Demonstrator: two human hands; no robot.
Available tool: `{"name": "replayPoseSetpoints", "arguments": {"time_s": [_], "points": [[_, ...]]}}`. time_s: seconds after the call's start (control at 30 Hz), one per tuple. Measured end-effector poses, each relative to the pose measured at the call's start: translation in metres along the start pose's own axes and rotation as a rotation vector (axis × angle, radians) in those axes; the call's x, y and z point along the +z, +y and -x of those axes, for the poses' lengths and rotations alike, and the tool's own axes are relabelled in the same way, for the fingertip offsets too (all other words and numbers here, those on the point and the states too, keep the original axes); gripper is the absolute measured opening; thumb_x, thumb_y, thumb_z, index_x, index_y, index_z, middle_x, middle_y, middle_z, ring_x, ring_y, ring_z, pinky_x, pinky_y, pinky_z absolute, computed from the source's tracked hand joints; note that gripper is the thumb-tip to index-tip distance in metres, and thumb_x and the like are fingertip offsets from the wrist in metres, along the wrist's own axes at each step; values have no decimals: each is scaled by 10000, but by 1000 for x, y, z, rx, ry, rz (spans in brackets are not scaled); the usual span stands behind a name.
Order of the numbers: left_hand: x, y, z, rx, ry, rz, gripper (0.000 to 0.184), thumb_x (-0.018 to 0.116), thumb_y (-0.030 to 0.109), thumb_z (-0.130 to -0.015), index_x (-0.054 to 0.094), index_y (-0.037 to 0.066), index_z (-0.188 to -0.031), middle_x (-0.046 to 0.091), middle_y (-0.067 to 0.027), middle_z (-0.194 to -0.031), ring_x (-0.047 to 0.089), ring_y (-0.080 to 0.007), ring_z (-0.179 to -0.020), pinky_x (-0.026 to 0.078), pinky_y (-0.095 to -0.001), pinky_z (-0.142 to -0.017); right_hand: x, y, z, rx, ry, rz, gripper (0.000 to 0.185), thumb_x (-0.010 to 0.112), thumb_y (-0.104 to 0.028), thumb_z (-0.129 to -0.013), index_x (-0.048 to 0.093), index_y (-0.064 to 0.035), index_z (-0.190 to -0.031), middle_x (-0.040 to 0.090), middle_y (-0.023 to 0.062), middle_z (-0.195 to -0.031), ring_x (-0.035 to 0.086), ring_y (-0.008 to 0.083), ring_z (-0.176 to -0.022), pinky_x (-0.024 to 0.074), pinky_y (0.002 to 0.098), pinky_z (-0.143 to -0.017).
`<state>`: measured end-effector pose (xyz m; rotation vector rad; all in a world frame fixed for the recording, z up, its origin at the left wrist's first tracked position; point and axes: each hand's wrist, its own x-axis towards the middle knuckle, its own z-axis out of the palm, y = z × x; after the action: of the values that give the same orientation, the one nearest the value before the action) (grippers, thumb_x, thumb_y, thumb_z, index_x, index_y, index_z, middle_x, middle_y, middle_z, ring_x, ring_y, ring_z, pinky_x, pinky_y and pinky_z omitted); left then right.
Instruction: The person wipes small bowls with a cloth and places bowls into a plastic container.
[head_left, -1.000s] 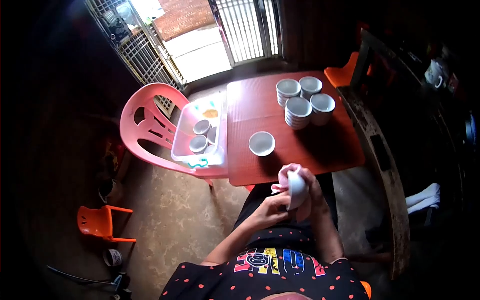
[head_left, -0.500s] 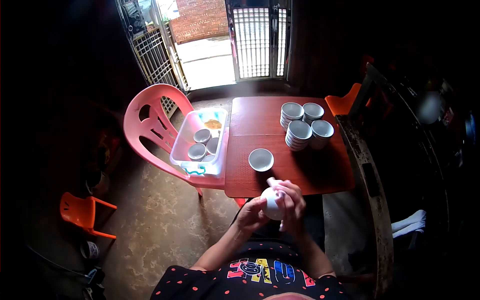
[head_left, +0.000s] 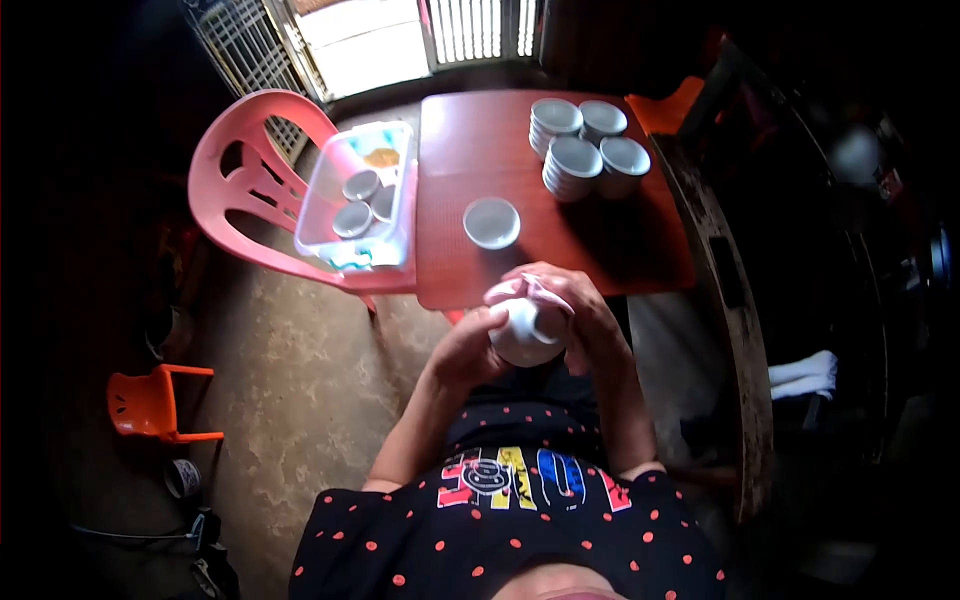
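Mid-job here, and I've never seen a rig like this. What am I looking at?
There is no machine: you see a person's bare left hand and right hand from a camera worn on the head, looking down. The left holds a white round bowl; the right holds a pink cloth against it. On the red rectangular table stand four stacks of pale round bowls and, nearer, a single bowl. To the left, a clear plastic box holding bowls sits on a pink plastic chair.

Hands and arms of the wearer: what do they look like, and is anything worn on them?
The left hand and right hand show no gloves. The forearms are bare, no watch visible, below short black sleeves with reddish dots.
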<state>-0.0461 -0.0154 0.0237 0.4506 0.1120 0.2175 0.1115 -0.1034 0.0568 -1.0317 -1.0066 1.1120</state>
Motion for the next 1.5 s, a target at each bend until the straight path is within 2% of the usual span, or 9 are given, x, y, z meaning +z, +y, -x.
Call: {"name": "replayPoseSetpoints", "arguments": {"time_s": [0.2, 0.33, 0.53, 0.63, 0.7, 0.93, 1.13, 1.4, 1.5], "points": [[-21, -14, -2, 119, 199, 199, 589, 640, 284, -842, 397, 2, -1299, 526, -141, -1224, 507, -274, -1161, 418, -425, -999, 49, 77, 14, -558, 797, 961, 389, 427, -251, -961, 402, -26, -1277, 532, 215, -1189, 552, 371, -1048, 425, 422, -929], [-24, -18, -3, 123, 100, 110, 576, 673, 261, -817, 431, -1, -1271, 544, -138, -1202, 547, -257, -1105, 462, -392, -946, 16, 76, 1, -887, 531, 951, 403, 485, -221, -925, 398, -58, -1283, 545, 206, -1153, 573, 358, -1017, 435, 425, -926], [-6, -20, 0, 8, 9, -33, 546, 715, 133, -764, 467, -9, -1231, 589, -130, -1122, 601, -233, -1020, 500, -365, -884, -12, 1, -2, 270, -104, -18, 278, 527, -247, -878, 667, -10, -921, 655, 87, -929, 615, 174, -914, 462, 290, -826], [-15, -26, -4, 179, 22, -182, 477, 696, 109, -777, 506, -21, -1195, 597, -124, -1111, 598, -209, -1011, 499, -340, -860, 5, 59, 11, -445, 433, 211, 332, 503, -293, -916, 559, -32, -1115, 605, 84, -1098, 592, 194, -994, 461, 326, -876], [-26, -33, -3, 209, 76, -542, 366, 703, 64, -769, 581, -47, -1095, 630, -117, -1055, 606, -167, -962, 491, -302, -841, 19, 76, 9, -86, 588, -698, 353, 510, -317, -900, 543, -63, -1142, 575, 113, -1161, 540, 225, -1106, 440, 350, -937], [-33, -11, 4, -19, -5, -72, 498, 675, 112, -798, 473, -76, -1213, 590, -167, -1138, 603, -267, -1032, 490, -369, -905, -23, 28, -6, 113, -107, -71, 375, 467, -304, -921, 604, 19, -1054, 641, 79, -981, 614, 164, -891, 481, 285, -820], [-16, -33, -11, 296, 106, -122, 415, 636, 30, -810, 500, -69, -1190, 603, -162, -1116, 612, -227, -1000, 508, -354, -869, 46, 89, 3, -59, 854, -827, 480, 393, -468, -946, 528, -69, -1175, 589, 55, -1041, 576, 177, -951, 474, 326, -848], [-6, -8, -5, 22, 94, 194, 481, 658, 64, -761, 494, -87, -1188, 595, -162, -1119, 595, -248, -1026, 449, -379, -954, -19, 40, -14, 126, 31, -179, 325, 507, -267, -901, 599, -10, -1078, 631, 82, -1026, 602, 163, -949, 454, 290, -866], [-25, -13, -5, 126, 109, 42, 468, 615, 92, -822, 450, -79, -1226, 574, -182, -1148, 584, -273, -1056, 465, -390, -941, -11, 58, -4, 6, 288, -119, 373, 456, -287, -927, 565, -5, -1144, 603, 103, -1088, 574, 198, -1015, 431, 316, -918]]}}
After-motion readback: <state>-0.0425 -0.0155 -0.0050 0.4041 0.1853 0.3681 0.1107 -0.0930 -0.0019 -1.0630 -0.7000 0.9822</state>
